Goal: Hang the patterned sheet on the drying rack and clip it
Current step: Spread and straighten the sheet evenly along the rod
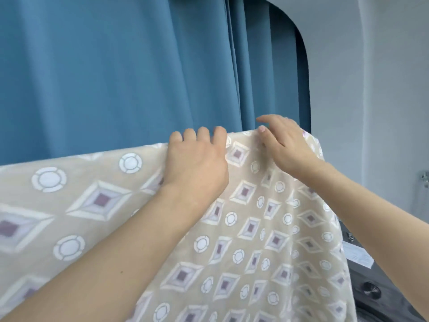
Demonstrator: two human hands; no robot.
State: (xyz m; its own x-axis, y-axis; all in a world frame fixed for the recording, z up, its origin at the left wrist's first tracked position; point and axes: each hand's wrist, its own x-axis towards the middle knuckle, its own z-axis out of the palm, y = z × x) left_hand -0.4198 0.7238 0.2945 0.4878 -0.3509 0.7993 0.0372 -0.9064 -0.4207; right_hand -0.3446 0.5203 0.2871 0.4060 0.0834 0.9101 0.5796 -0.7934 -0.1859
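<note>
Draping: patterned sheet (255, 228) hangs over a top edge that runs from lower left up to the right; whatever carries it is hidden under the cloth, so the rack itself cannot be seen.
Forearms: both bare, reaching up from the bottom corners and lying in front of the sheet.
Sheet pattern: beige ground with white-framed diamonds that have mauve centres, and white segmented rings between them.
Sheet lie: front face falls toward the viewer and fills the lower half of the view; right side drops steeply past the right wrist.
Left hand (197, 163): back of hand facing the camera, fingers (203, 133) curled over the top fold and hooked round it, gripping the sheet; fingertips are out of sight behind the fold.
Right hand (285, 145): just right of the left hand, at the highest part of the fold; thumb lies on the cloth, forefinger arches above the edge; whether it pinches the sheet or only rests on it cannot be told.
Hands apart: near each other, not touching.
Behind: blue curtain (116, 77) in vertical folds, directly beyond the fold.
Far right: pale wall (371, 89) beside the curtain.
Lower right: dark surface (376, 298), partly blurred, bearing a white label (358, 254).
</note>
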